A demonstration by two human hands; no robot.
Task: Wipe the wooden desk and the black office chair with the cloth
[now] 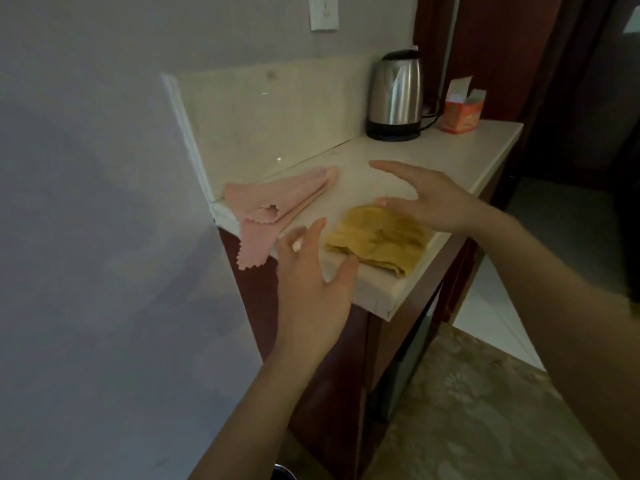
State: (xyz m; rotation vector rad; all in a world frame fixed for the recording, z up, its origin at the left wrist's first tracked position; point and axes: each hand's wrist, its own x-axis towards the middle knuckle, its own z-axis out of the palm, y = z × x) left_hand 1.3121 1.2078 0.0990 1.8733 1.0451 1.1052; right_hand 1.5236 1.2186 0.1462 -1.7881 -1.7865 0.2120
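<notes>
A crumpled yellow cloth point(379, 239) lies near the front edge of a pale stone countertop point(433, 157). A folded pink cloth point(273, 202) with zigzag edges lies at the counter's left corner, one end hanging over the edge. My left hand point(311, 282) hovers open just left of the yellow cloth, fingers spread. My right hand point(429, 195) is open above the cloth's far side, and whether it touches the cloth I cannot tell. Neither hand holds anything. No wooden desk or black office chair is in view.
A steel electric kettle point(396, 95) on its black base stands at the back of the counter, with an open orange carton point(462, 107) to its right. Dark red-brown cabinet fronts point(329, 375) sit under the counter. A grey wall fills the left; patterned floor lies lower right.
</notes>
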